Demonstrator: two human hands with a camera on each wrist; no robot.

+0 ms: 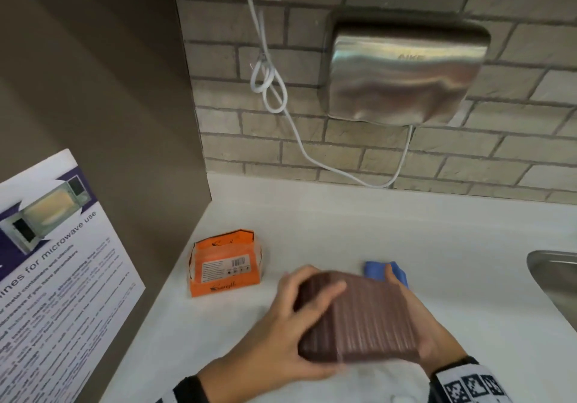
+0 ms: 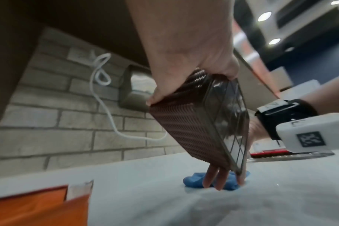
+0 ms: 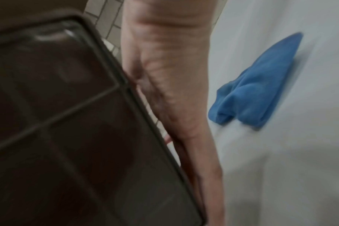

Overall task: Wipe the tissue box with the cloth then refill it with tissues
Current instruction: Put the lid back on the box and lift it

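Observation:
The brown ribbed tissue box (image 1: 359,315) is held tilted above the white counter (image 1: 343,231), its clear bottom panel (image 2: 224,122) facing right. My left hand (image 1: 290,318) grips its left end, thumb on top. My right hand (image 1: 437,337) presses flat against the right side, its fingers (image 2: 215,177) straight along the box edge, seen close in the right wrist view (image 3: 174,91). The crumpled blue cloth (image 1: 373,270) lies on the counter just behind the box, by my right fingertips; neither hand holds it. An orange tissue pack (image 1: 224,265) lies to the left, its top torn open.
A steel sink (image 1: 552,274) begins at the right edge. On the brick wall hang a metal hand dryer (image 1: 406,72) and its looped white cable (image 1: 271,84). A brown side panel with a microwave poster (image 1: 46,262) closes off the left.

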